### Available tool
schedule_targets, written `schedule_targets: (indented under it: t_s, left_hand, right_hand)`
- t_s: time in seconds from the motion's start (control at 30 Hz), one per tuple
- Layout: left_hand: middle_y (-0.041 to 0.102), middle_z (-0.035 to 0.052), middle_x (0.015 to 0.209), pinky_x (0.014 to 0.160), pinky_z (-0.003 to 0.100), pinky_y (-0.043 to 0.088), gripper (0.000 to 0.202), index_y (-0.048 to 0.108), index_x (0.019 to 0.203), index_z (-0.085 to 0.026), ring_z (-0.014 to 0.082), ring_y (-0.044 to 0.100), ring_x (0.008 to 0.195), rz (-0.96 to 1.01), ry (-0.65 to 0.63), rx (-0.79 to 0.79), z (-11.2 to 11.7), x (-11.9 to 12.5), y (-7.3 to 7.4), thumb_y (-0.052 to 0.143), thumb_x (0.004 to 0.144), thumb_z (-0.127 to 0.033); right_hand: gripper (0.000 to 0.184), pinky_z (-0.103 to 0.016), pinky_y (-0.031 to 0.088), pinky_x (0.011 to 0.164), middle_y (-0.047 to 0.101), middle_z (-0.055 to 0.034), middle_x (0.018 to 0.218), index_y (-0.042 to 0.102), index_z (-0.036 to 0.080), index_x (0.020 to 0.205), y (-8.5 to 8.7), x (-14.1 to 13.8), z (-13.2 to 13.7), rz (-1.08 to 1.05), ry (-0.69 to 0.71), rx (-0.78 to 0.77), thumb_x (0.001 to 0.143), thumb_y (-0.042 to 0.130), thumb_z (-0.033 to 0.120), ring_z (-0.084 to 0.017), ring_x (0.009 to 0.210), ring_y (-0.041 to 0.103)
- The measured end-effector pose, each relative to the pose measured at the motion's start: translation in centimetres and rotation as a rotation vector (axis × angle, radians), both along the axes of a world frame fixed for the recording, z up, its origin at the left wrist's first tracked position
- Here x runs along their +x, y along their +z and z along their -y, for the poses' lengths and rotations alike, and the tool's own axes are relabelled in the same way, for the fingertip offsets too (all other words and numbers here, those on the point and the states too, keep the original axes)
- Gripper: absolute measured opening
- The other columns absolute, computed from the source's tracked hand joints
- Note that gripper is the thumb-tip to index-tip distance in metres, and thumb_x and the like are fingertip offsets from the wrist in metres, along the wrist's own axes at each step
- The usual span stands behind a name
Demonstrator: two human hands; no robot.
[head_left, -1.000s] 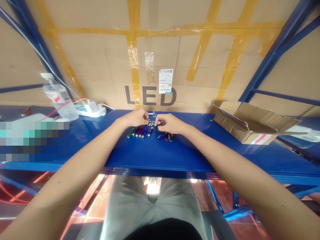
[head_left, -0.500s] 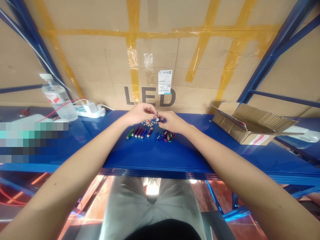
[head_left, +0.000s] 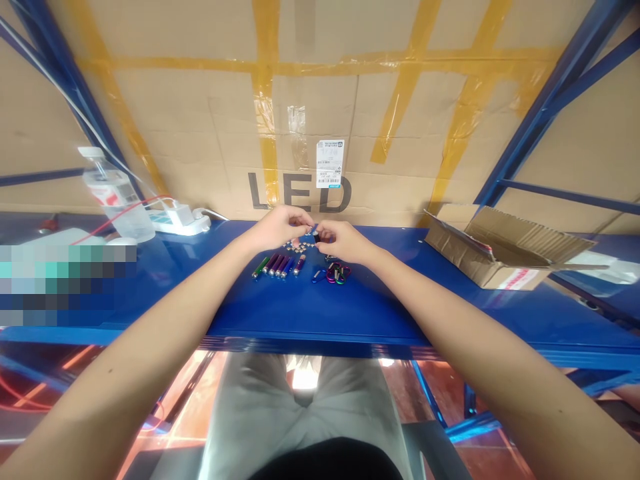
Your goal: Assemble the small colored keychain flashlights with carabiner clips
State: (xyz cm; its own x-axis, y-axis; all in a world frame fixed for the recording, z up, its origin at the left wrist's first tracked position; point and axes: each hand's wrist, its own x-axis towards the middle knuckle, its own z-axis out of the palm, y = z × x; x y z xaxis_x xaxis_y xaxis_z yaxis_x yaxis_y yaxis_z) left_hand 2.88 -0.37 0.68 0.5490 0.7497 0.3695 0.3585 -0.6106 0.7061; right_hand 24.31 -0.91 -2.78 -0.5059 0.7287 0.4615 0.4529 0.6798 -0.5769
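My left hand (head_left: 281, 227) is closed in a pinch above a scatter of small silvery discs (head_left: 296, 247) that look like button cells; what its fingertips hold is too small to make out. Close beside it, my right hand (head_left: 344, 241) is closed on a small dark cylindrical piece (head_left: 317, 237), whose far end faces the left fingertips. Nearer me lies a row of slim metallic tubes (head_left: 273, 265) in green, purple and blue, with one shorter tube (head_left: 300, 265) to their right. Under my right hand rest several coloured carabiners (head_left: 339, 273).
An open cardboard box (head_left: 487, 250) stands to the right on the blue table (head_left: 310, 313). A water bottle (head_left: 117, 197) and a white power strip (head_left: 185, 223) with cables are at the left. A large taped carton (head_left: 200, 133) forms the back wall.
My right hand has turned slightly, so the dark piece in its fingers now shows more clearly. My left hand has barely moved. The tubes and carabiners lie where they were.
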Motion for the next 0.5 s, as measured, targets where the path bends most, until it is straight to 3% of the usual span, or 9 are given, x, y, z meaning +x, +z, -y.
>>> schedule_targets:
  t_s: [0.17,0.33,0.5]
  left_hand:
    - [0.070,0.0050,0.076,0.056,0.026,0.054,0.007,0.067,0.089,-0.012,0.0099,0.064,0.052,-0.038,0.001,-0.057,0.30,0.31,-0.07,0.065,0.088,-0.019]
    - [0.074,0.0092,0.089,0.057,0.026,0.056,0.008,0.063,0.090,-0.012,0.0107,0.068,0.056,-0.004,0.023,-0.154,-0.12,0.09,-0.21,0.068,0.088,-0.019]
    - [0.074,0.0100,0.086,0.059,0.029,0.057,0.017,0.067,0.088,-0.010,0.0129,0.069,0.058,0.058,0.018,-0.126,-0.35,-0.18,-0.03,0.077,0.082,-0.023]
  right_hand:
    - [0.015,-0.029,0.042,0.066,0.059,0.0012,0.072,0.060,0.018,0.084,-0.45,0.17,-0.60,-0.047,0.017,-0.060,0.071,0.064,0.024,-0.015,0.069,0.053]
    - [0.017,-0.030,0.044,0.065,0.061,0.0006,0.075,0.059,0.019,0.084,-0.53,0.11,-0.71,-0.067,0.017,-0.134,0.069,0.065,0.023,-0.015,0.068,0.055]
    - [0.018,-0.030,0.044,0.065,0.060,0.0009,0.073,0.058,0.019,0.083,-0.41,0.14,-0.63,-0.075,0.025,-0.147,0.068,0.067,0.025,-0.016,0.069,0.055]
